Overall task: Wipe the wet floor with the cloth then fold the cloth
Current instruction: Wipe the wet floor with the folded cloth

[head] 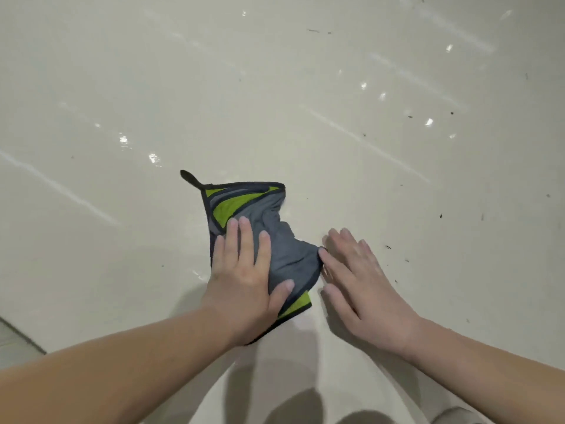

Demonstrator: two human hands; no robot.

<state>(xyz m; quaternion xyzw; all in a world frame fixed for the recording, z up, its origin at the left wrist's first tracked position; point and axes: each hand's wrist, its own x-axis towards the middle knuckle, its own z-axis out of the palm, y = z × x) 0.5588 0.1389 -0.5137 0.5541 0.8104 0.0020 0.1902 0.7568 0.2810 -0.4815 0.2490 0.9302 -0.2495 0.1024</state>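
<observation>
A grey cloth (286,255) with lime-green patches, black edging and a small black hanging loop lies crumpled on the glossy cream floor (305,102), a little below the middle of the view. My left hand (244,270) lies flat on its left half, fingers straight and thumb spread over the grey fabric. Just right of the cloth, my right hand (363,283) rests flat on the floor with straight fingers. Its fingertip touches the cloth's right corner.
Shiny wet spots glint on the floor to the upper left of the cloth and at the upper right. Small dark specks of dirt dot the floor on the right side. A darker strip shows at the lower left edge.
</observation>
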